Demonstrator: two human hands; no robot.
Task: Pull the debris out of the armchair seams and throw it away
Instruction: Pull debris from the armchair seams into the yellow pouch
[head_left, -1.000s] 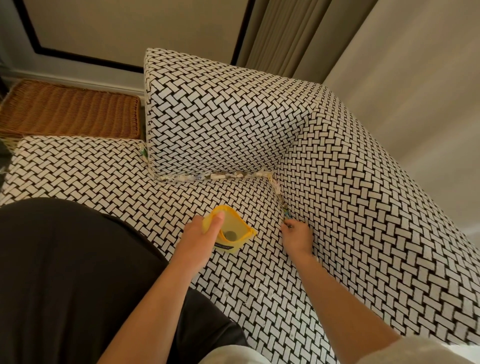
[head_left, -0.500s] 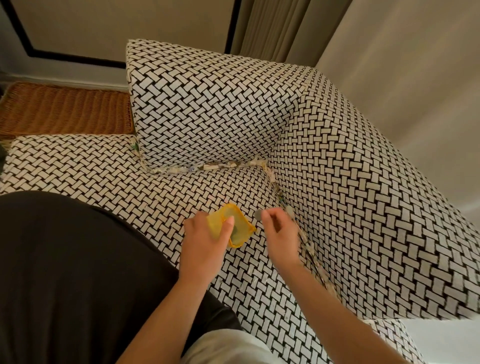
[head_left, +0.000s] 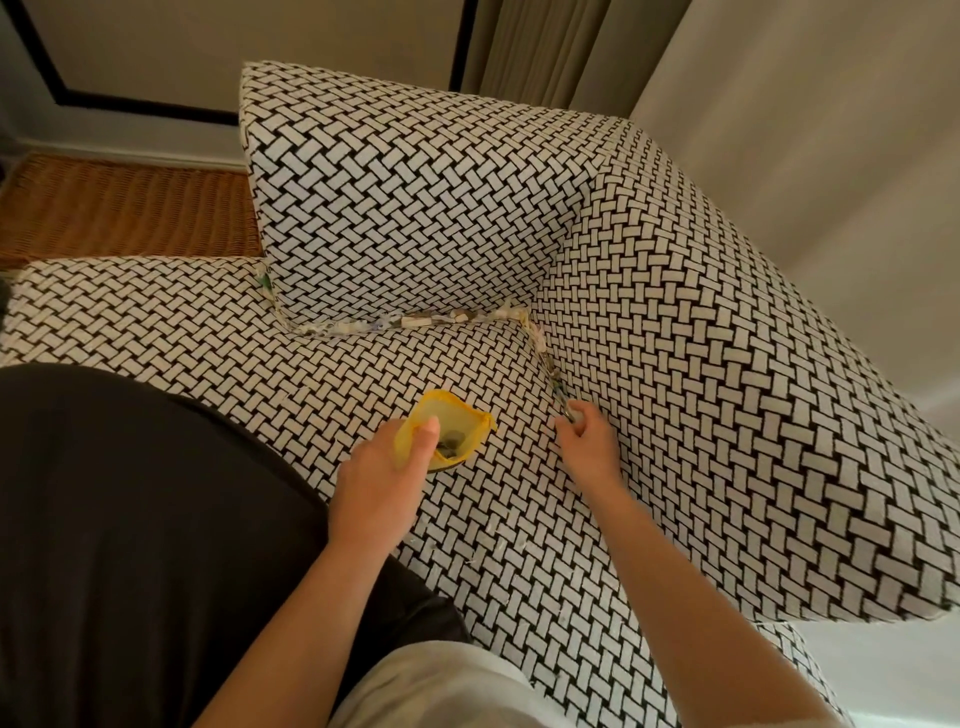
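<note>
Head view showed the left hand (head_left: 382, 483) gripping the yellow pouch (head_left: 467, 421) above the seat much as it had half a second before, fingers wrapped round its side and thumb laid over the open rim, with grey scraps lying inside. A line of debris (head_left: 415, 322), pale paper shreds and small stubby pieces, packed the far seam under the backrest and turned the corner down the right seam. The right hand (head_left: 589, 447) had left the pouch mouth and gone back to that right seam, its curled fingertips pinching a bit of the debris between seat and armrest.

At far left lay a flat brown wicker surface (head_left: 124, 208), tightly woven. Smooth dark fabric (head_left: 130, 519) at near left covered that part of the seat. The armchair (head_left: 727, 364) was boxy, its cover printed in a black-and-white basket-weave pattern, and tiny pale crumbs dotted the seat near the forearms. Beige curtain folds (head_left: 540, 47) hung beyond the backrest, with a plain pale wall to the right.
</note>
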